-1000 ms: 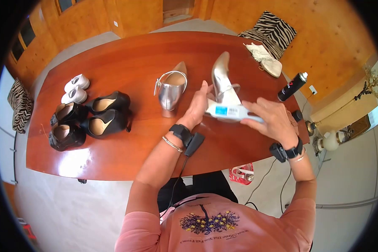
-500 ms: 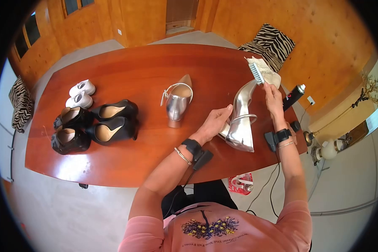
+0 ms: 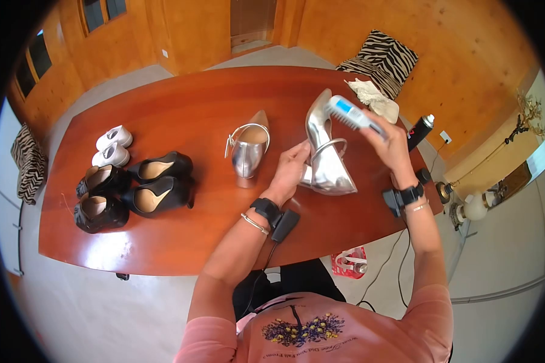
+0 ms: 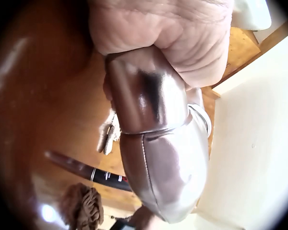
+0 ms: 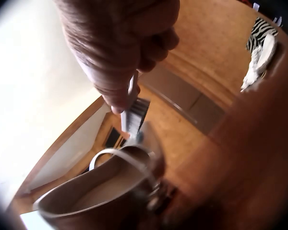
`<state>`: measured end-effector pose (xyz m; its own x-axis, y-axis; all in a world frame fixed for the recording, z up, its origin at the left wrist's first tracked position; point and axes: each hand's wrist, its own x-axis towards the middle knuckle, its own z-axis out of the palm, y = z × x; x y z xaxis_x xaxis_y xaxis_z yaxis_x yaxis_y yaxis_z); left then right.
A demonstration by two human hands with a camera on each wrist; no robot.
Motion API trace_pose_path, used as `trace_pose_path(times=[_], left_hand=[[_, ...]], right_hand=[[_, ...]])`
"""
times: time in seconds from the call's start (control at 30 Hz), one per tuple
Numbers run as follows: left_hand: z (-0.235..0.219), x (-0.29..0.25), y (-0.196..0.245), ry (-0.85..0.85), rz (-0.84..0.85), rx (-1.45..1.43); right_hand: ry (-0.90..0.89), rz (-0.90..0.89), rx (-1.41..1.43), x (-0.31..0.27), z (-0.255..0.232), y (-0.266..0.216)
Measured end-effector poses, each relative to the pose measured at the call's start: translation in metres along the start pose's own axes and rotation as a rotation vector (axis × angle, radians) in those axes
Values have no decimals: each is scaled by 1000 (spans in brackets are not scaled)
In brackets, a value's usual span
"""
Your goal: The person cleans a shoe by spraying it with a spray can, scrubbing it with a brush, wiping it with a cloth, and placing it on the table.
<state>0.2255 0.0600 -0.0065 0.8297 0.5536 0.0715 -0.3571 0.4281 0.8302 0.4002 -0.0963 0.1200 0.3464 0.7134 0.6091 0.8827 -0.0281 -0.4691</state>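
The bench (image 3: 181, 109) is a long, rounded, red-brown wooden top filling the middle of the head view. A zebra-striped cushion (image 3: 381, 60) lies off its far edge at about 1 o'clock, and a pale crumpled cloth (image 3: 375, 97) sits on the wood just beside it. Toward 9 o'clock stands a cluster of black high-heeled shoes (image 3: 133, 190), with a pair of small white shoes (image 3: 112, 145) just beyond them at 10 o'clock. Near the centre a silver shoe on the bench (image 3: 248, 148) stands upright, toe pointing away from the person. The held silver shoe (image 3: 324, 154) is immediately to its right, raised and tilted, toe toward 12 o'clock, ankle strap looped at mid-length. The left hand (image 3: 293, 163) grips this shoe at its heel end; the left wrist view shows fingers (image 4: 182, 33) curled over the back of the shoe. The right hand (image 3: 390, 145) is raised at about 2 o'clock from the shoe and holds a white brush (image 3: 351, 114) with a blue label, fingers closed round the handle. The brush head lies at the shoe's toe end; whether bristles touch the leather cannot be told. The right wrist view shows the bristles (image 5: 134, 115) pointing down, just above the strap. A black spray can (image 3: 421, 130) stands near the bench's right edge at 3 o'clock, close behind the right hand.
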Motion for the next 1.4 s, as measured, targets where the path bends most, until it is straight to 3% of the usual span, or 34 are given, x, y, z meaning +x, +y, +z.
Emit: trace_pose_path(times=[0.07, 0.1, 0.23, 0.27, 0.33, 0.43, 0.47, 0.53, 0.63, 0.7, 0.77, 0.87, 1.0, 1.1, 1.23, 1.33, 1.4], left_hand=[[2, -4, 8, -18, 8, -19], [3, -4, 7, 4, 37, 8], [2, -2, 8, 52, 0, 105], [3, -2, 10, 78, -28, 202], [7, -4, 11, 37, 11, 208], [7, -5, 3, -16, 68, 207], [7, -3, 1, -29, 93, 201], [8, -5, 2, -45, 71, 200], [8, -8, 4, -62, 27, 124], [8, -5, 2, -55, -19, 19], [9, -4, 4, -59, -25, 2], [5, -6, 5, -105, -54, -58], [1, -9, 5, -220, -104, -240], [-10, -3, 2, -197, -129, -332], [-21, 2, -5, -239, -190, -457], [-12, -4, 2, -260, -207, -428], [-14, -7, 4, -448, -139, -432]], right_hand=[[-47, 163, -213, 6, -9, 30], [14, 178, -45, 1, -3, 46], [160, 99, 189, -14, 4, -4], [68, -2, 193, -20, 3, -25], [-208, -302, -142, -24, -7, -57], [-112, -318, -173, -9, 5, -40], [57, -323, -164, 2, 10, -25], [141, 51, -51, 18, 5, 1], [256, 182, 253, 28, 8, 37], [253, 174, 338, 15, 14, 34], [162, 175, 354, -1, 18, 0], [86, -74, 225, -15, 28, -25], [240, 118, 186, -8, 33, 27], [216, 169, 220, -11, 33, 53], [268, 172, 387, -6, 31, 32], [208, 134, 289, 0, 40, 21], [152, 134, 246, -8, 45, 15]])
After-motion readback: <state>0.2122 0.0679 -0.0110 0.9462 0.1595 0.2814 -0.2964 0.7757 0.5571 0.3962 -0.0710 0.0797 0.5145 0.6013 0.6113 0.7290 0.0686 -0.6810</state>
